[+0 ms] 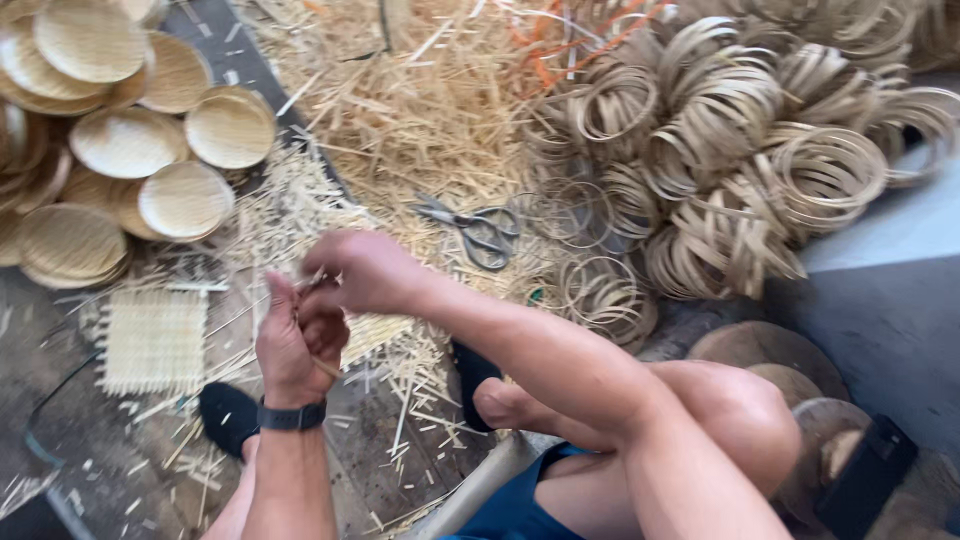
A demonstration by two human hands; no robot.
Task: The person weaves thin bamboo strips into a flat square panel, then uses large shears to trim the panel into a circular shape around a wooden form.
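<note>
The left hand [298, 345], wearing a dark wristband [291, 415], is curling its fingers [322, 328] shut around a thin bamboo strip [318, 283]. The right hand [362, 270] is meeting it from above, its fingers pinching together on the same strip, so the strip is sitting right between the two hands. Below the fingers, black shoes [228, 415] are resting on a floor [80, 440] littered with bamboo slivers. Just left of the fingers a small square woven mat [152, 340] is lying flat. Beyond the fingers and slightly right, a pair of metal scissors [470, 228] is lying on a heap of bamboo offcuts [420, 110]. Farther left, round woven bamboo trays [130, 140] are overlapping in a loose pile. Farther right, bundles of coiled bamboo rings [730, 150] are piling up, with an orange cord [560, 50] showing behind them.
</note>
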